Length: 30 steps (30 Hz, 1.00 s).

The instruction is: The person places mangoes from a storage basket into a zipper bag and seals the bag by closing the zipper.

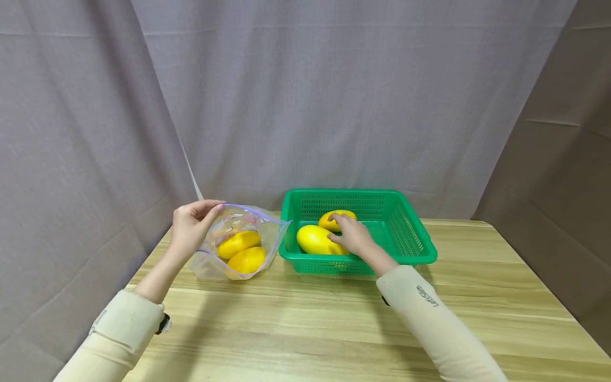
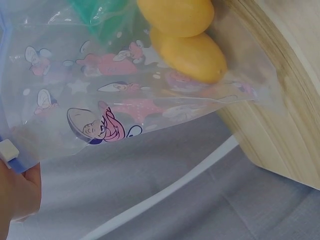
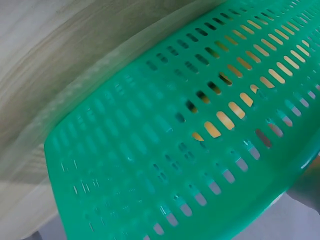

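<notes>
My left hand [image 1: 190,223] pinches the upper left corner of a clear zip bag [image 1: 273,245] with a purple seal, by its white slider [image 2: 8,150] in the left wrist view. The bag's mouth gapes, and two yellow mangoes [image 1: 238,244] lie inside. Pink cartoon prints cover its wall. My right hand [image 1: 355,236] reaches into a green plastic basket [image 1: 406,260], fingers spread over two more mangoes. Its thumb is at the nearer mango [image 1: 315,240], its fingertips at the farther mango [image 1: 325,221]. The basket wall hides most of this hand in the right wrist view.
Bag and basket stand side by side on a wood-grain table [image 1: 305,323], the bag's right corner at the basket's rim. A grey curtain [image 1: 334,106] hangs right behind them, with more cloth along both sides.
</notes>
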Motion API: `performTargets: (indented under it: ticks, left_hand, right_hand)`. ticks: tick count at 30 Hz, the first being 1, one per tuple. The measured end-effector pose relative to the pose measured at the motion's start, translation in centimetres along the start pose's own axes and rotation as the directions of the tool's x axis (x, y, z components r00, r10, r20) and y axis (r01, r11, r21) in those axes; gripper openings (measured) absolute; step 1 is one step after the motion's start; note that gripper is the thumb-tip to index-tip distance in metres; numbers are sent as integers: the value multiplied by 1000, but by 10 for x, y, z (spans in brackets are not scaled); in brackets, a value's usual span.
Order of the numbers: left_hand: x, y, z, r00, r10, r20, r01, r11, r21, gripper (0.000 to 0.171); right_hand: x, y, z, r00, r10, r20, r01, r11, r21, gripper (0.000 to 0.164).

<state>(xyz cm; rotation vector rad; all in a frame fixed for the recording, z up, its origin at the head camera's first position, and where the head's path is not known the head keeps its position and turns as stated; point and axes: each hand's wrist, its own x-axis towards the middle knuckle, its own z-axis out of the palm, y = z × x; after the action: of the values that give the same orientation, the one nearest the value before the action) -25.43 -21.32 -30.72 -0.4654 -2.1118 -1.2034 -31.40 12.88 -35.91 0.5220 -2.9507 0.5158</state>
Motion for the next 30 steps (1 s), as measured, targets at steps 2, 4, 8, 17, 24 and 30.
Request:
performTargets:
  ticks: [2, 4, 8, 17, 24, 30]
  left_hand:
    - [-1, 0, 0, 1000, 0, 1, 0, 1000, -8, 15]
    - [-1, 0, 1, 1000, 2, 0, -2, 1000, -11, 14]
    - [-1, 0, 1, 1000, 4, 0, -4, 1000, -8, 14]
    - [-1, -1, 1, 1000, -1, -7, 1, 1000, -4, 14]
    - [-1, 0, 1, 1000, -14, -7, 14, 1000, -20, 15]
    - [0, 2, 2, 999, -35, -8, 35, 999, -33, 15]
  right_hand:
    - [0, 1, 1, 1000, 23, 17, -23, 1000, 1, 48]
    - [1, 3, 3, 999, 35, 28, -35, 999, 1, 51]
    - [3, 5, 4, 997, 52, 56, -53, 999, 13, 56]
    - [4, 7, 5, 971, 114, 208, -135, 987, 92, 72]
    - [5, 8, 7, 953, 147, 264, -185, 974, 128, 75]
    - [6, 8, 8, 944, 139, 299, -191, 970, 150, 77]
